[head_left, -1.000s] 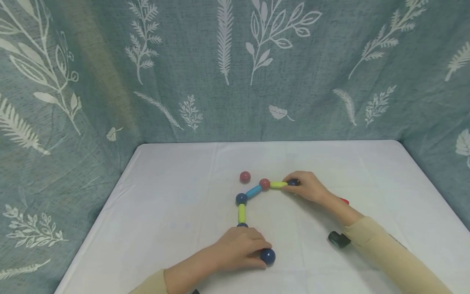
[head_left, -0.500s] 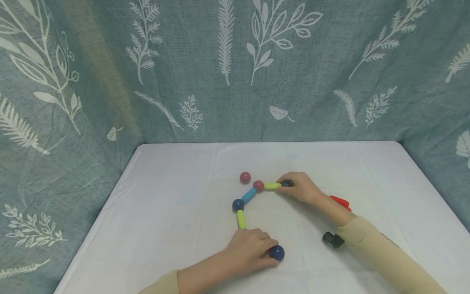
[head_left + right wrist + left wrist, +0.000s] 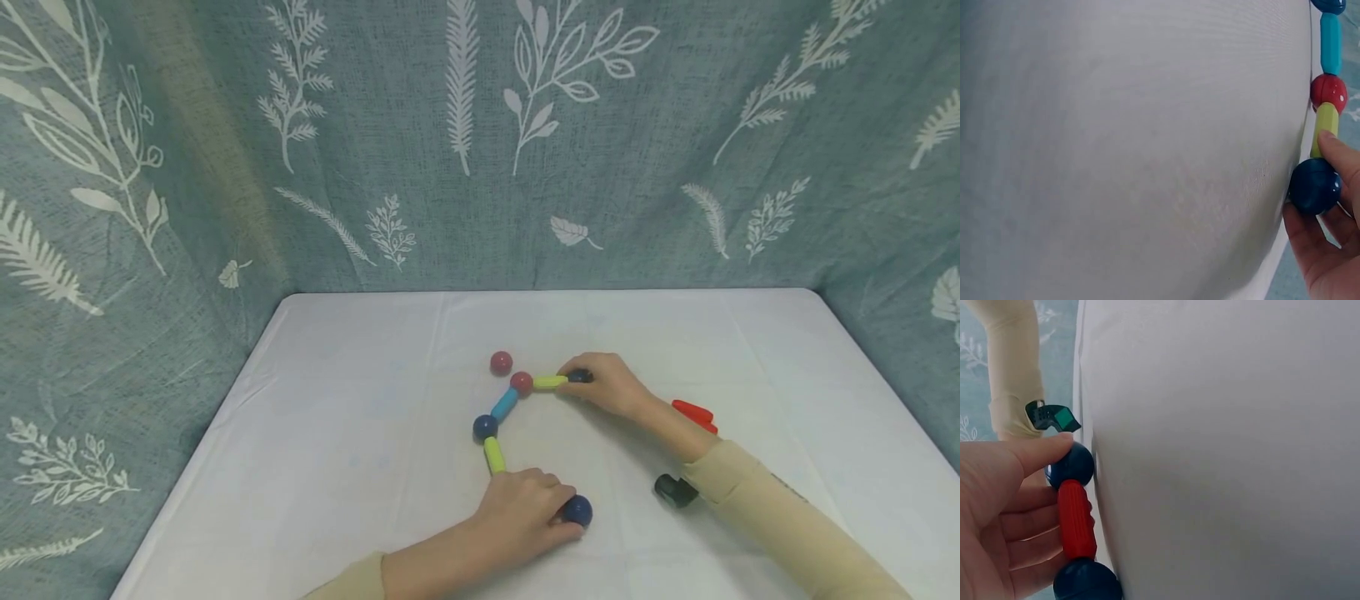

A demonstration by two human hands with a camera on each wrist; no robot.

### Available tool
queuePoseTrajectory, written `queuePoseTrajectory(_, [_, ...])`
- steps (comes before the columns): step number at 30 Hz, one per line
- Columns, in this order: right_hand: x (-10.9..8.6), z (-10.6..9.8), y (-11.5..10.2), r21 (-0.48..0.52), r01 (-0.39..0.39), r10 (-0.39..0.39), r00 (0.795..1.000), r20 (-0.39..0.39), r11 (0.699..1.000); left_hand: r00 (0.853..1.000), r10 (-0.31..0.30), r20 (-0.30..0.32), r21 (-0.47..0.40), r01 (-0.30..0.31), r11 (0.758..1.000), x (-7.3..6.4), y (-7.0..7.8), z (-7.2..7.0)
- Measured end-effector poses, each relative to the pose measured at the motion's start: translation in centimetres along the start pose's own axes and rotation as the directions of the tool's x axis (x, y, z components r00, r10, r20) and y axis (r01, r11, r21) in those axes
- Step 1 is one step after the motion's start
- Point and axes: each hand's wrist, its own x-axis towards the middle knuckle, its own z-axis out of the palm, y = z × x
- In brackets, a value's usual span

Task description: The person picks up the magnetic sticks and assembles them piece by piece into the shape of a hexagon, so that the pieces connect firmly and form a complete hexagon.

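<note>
A chain of coloured rods and balls curves across the white table in the head view. My right hand (image 3: 611, 383) pinches its far end, a dark blue ball (image 3: 1315, 186), with the thumb on the joined yellow-green rod (image 3: 1326, 125). From there follow a red ball (image 3: 521, 383), a light blue rod (image 3: 505, 405), another dark blue ball (image 3: 485, 427) and a second yellow-green rod (image 3: 494, 455). At the near end my left hand (image 3: 525, 512) grips a dark blue ball (image 3: 1071, 465) between thumb and fingers. A red rod (image 3: 1076, 520) joins it to one more blue ball (image 3: 1087, 581), covered by the hand in the head view.
A loose red ball (image 3: 501, 362) lies just behind the chain. Red rods (image 3: 693, 412) lie right of the right forearm. A dark cylindrical piece (image 3: 675, 490) sits beside the right sleeve, partly hidden. A patterned curtain (image 3: 480, 167) hangs around the table (image 3: 337, 417).
The left hand has shifted right with the near ball, and the right hand slightly left. The chain's middle has slid left and nearer, bending more. The red rods have come into fuller view.
</note>
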Motion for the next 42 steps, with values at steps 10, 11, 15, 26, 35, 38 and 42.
queuePoseTrajectory(10, [0.0,0.1,0.0,-0.007,0.008,-0.008,1.000,-0.002,1.000,1.000,-0.008,-0.012,-0.038,0.007,0.999,0.2,0.2,0.3])
queuePoseTrajectory(11, [0.0,0.1,0.0,-0.003,0.009,-0.009,1.000,-0.001,1.000,1.000,-0.010,-0.012,-0.047,0.010,0.999,0.2,0.1,0.2])
queuePoseTrajectory(15, [0.0,0.0,-0.1,-0.007,0.012,-0.012,1.000,0.009,1.000,1.000,-0.001,0.003,-0.082,0.001,0.997,0.3,-0.5,-0.3])
queuePoseTrajectory(26, [0.1,-0.1,-0.1,-0.010,0.006,-0.006,0.999,0.033,1.000,0.991,0.088,0.103,-0.142,-0.073,0.987,0.3,-1.8,-0.9])
queuePoseTrajectory(35, [0.0,-0.2,-0.2,-0.012,0.014,-0.013,0.999,0.037,1.000,0.973,0.142,0.181,-0.182,-0.109,0.977,0.1,-2.9,-1.4])
queuePoseTrajectory(38, [0.0,-0.2,-0.1,-0.016,0.012,-0.012,0.999,0.039,1.000,0.970,0.141,0.199,-0.223,-0.096,0.970,-0.1,-3.0,-1.6])
queuePoseTrajectory(42, [0.0,-0.2,-0.1,-0.014,0.017,-0.016,0.999,0.042,1.000,0.963,0.161,0.218,-0.247,-0.105,0.963,-0.2,-3.1,-1.7])
